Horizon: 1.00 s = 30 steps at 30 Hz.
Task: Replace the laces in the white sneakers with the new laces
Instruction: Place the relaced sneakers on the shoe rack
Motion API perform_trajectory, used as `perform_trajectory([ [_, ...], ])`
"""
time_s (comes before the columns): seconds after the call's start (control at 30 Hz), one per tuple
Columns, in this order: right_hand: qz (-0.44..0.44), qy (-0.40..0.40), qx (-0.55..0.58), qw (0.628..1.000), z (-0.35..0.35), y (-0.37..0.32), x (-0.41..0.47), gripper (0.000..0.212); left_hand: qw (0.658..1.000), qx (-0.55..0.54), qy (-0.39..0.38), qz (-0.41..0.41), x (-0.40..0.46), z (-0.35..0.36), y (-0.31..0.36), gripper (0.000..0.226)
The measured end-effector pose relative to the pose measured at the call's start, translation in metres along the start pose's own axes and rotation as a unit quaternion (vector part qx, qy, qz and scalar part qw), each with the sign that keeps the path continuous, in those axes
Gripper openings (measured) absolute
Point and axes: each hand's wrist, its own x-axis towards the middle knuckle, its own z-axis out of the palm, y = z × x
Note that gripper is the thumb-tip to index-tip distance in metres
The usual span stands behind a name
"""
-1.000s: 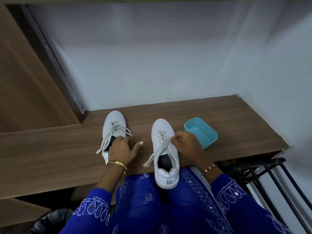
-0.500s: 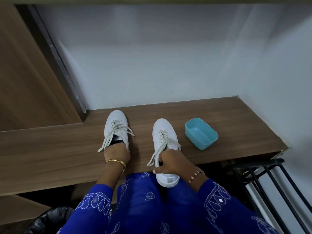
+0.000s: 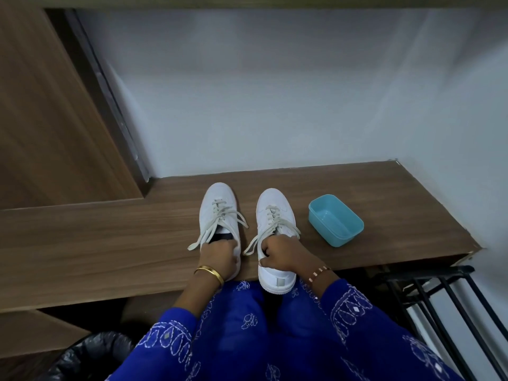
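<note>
Both white laced sneakers gripped at the collar, on the brown wooden shelf [image 3: 110, 243].

My left hand [image 3: 218, 257] curls around the left white sneaker [image 3: 220, 213]; my right hand [image 3: 283, 251] clasps the right white sneaker [image 3: 275, 215], heel overhanging the shelf edge. A light-blue plastic tub [image 3: 336, 220] sits right of my right hand, bare wood beyond.

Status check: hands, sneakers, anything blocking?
Left hand grips left sneaker at its collar; right hand grips right sneaker likewise. Old laces still threaded, ends loose. Blue tub sits apart, nothing blocking.
</note>
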Motion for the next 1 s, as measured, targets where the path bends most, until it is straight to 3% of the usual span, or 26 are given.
perform_trajectory([
  [0.13,0.018,0.005,-0.014,1.0,-0.006,0.002,0.009,0.036,1.0,-0.004,0.008,0.026,0.0,0.003,0.02,0.023],
  [0.3,0.029,0.029,-0.015,0.999,-0.004,0.0,0.011,0.015,0.999,0.004,0.008,0.042,0.002,0.006,0.031,0.022],
  [0.4,0.03,0.069,-0.007,0.997,0.011,-0.003,0.007,0.021,0.998,-0.002,0.005,0.056,0.003,0.006,0.029,0.022],
  [0.6,0.009,0.114,-0.114,0.987,0.02,-0.003,0.0,0.024,0.991,-0.091,-0.086,0.042,0.012,-0.007,0.022,0.021],
  [0.73,0.009,0.118,-0.204,0.972,0.021,-0.003,-0.004,0.017,0.99,-0.096,-0.101,0.032,0.013,-0.008,0.019,0.02],
  [0.87,0.054,0.106,-0.141,0.983,0.025,-0.004,-0.003,0.018,0.996,-0.027,-0.076,0.029,0.007,-0.001,0.023,0.026],
  [1.0,0.093,0.073,-0.086,0.989,0.027,-0.008,-0.003,0.023,0.997,-0.027,-0.067,0.019,0.007,-0.001,0.023,0.026],
])
